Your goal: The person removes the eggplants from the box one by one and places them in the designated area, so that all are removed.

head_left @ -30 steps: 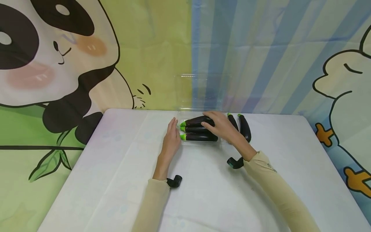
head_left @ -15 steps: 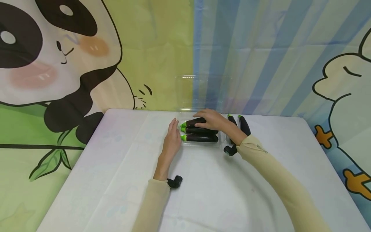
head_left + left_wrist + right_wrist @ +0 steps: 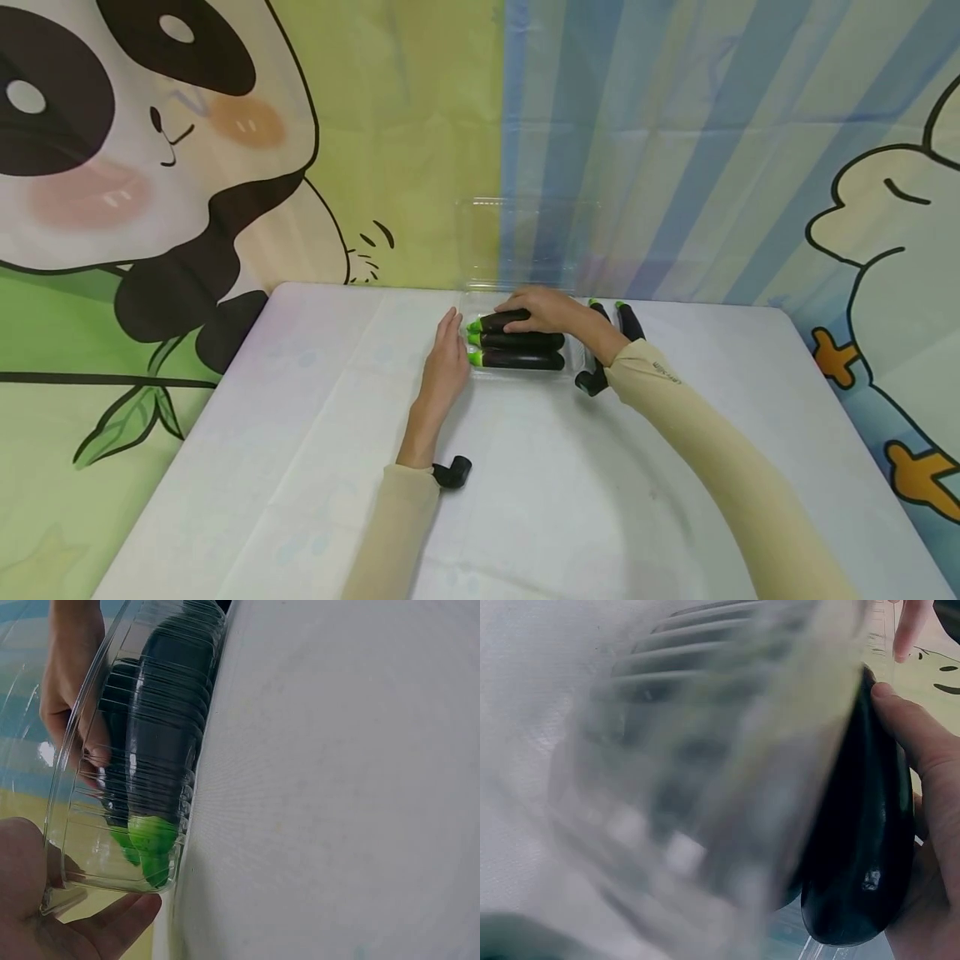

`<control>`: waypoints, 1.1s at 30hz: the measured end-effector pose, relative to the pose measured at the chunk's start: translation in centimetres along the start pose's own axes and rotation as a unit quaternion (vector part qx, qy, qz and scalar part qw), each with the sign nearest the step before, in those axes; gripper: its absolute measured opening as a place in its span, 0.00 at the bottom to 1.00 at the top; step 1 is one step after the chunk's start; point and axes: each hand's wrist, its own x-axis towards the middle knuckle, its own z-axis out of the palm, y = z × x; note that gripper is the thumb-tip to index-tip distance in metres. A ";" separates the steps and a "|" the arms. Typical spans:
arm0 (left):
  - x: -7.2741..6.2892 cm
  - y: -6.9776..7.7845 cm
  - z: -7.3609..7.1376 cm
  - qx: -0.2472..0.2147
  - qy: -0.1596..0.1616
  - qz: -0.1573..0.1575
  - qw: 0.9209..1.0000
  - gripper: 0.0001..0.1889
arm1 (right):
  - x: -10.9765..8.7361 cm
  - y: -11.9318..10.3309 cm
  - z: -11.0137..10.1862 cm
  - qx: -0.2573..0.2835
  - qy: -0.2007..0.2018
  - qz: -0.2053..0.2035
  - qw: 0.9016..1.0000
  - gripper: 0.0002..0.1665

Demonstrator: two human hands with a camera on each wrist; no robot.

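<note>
Three dark eggplants with green stem ends lie side by side in a clear plastic box (image 3: 576, 358), its lid (image 3: 480, 202) standing up behind. My right hand (image 3: 546, 308) grips the farthest eggplant (image 3: 492, 322); in the right wrist view the thumb lies along that eggplant's (image 3: 866, 825) dark side. Nearer to me are the middle eggplant (image 3: 521, 342) and the front eggplant (image 3: 517, 360). At the box's left end, my left hand (image 3: 446, 360) has fairly straight fingers touching the wall. The left wrist view shows its fingers (image 3: 120, 922) against the box's end.
Two more eggplants lie right of the box on the white table (image 3: 360, 467), the outer eggplant (image 3: 630, 321) and the inner eggplant (image 3: 598, 308), partly hidden by my right arm. A printed cloth (image 3: 405, 125) hangs behind the table. A small black camera sits on each wrist.
My right hand has moved left along the farthest eggplant, and the right forearm has swung forward over the loose eggplants. The left hand has stayed at the box's end.
</note>
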 end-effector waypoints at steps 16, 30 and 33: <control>0.0 0.0 0.2 0.001 -0.005 0.001 1.000 0.24 | -0.4 -0.3 0.1 -0.038 -0.035 0.029 0.998 0.31; 0.0 0.3 -0.1 0.003 -0.003 -0.002 1.000 0.24 | -2.7 -1.2 -1.6 -0.038 0.034 0.063 0.997 0.31; 0.0 0.3 -0.1 0.003 -0.002 -0.003 1.000 0.24 | -3.4 -1.2 -1.4 -0.060 0.058 0.059 0.995 0.31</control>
